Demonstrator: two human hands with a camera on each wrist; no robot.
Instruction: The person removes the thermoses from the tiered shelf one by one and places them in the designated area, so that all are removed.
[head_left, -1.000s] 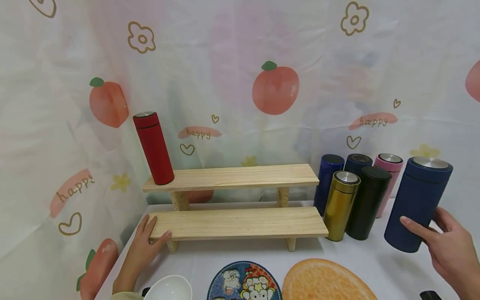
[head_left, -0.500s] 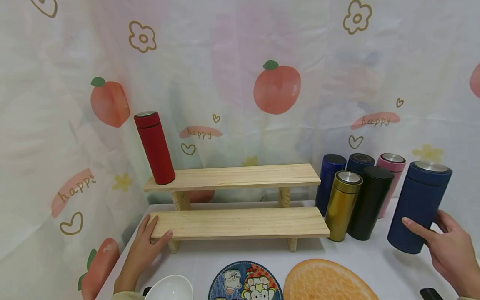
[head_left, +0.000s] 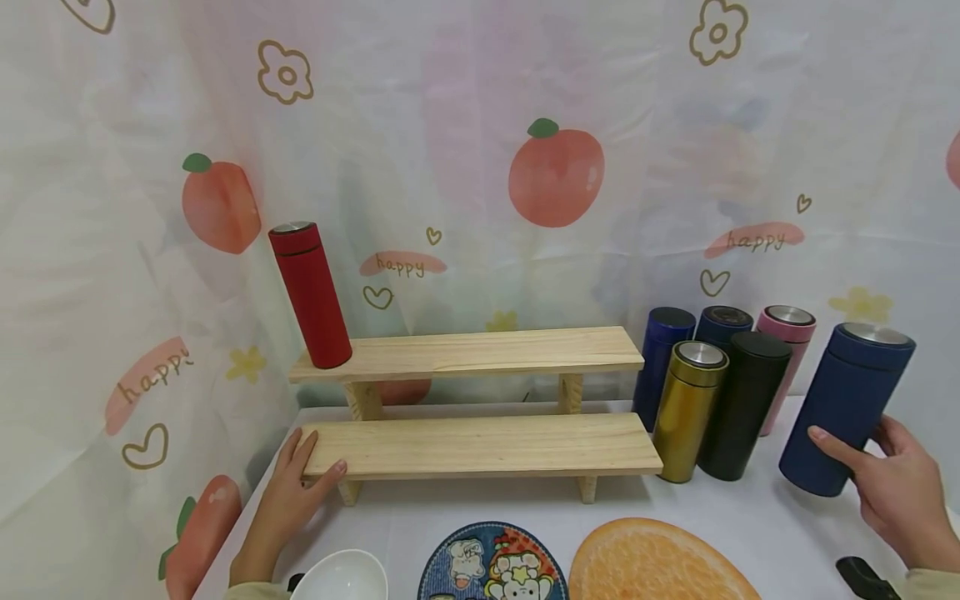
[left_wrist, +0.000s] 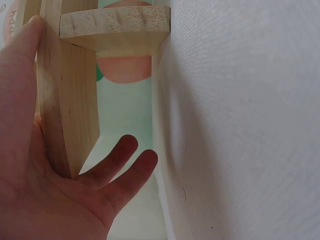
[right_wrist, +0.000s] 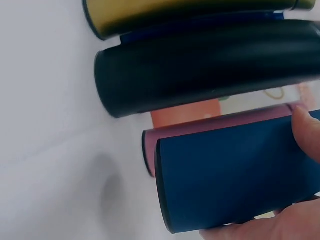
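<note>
In the head view my right hand (head_left: 896, 492) grips a wide navy blue thermos (head_left: 847, 408), tilted, with a steel-topped lid. Its base hangs off the table, its shadow apart from it in the right wrist view. My left hand (head_left: 288, 496) rests at the left end of a two-step wooden shelf (head_left: 480, 446). Seen from the left wrist, the thumb lies along the board (left_wrist: 52, 100) and two nearly straight fingers spread below it. A red thermos (head_left: 311, 296) stands at the left end of the upper step.
Right of the shelf stand gold (head_left: 690, 412), black (head_left: 744, 408), pink (head_left: 787, 333) and two blue bottles (head_left: 663, 358). In front lie a cartoon round mat (head_left: 491, 567), an orange-patterned mat (head_left: 660, 562), a white bowl (head_left: 341, 575) and a black object (head_left: 862, 577). A printed curtain hangs behind.
My right hand shifts the navy thermos slightly right, and its base rises a little in view. My left hand stays on the shelf end. The black object at lower right shows more.
</note>
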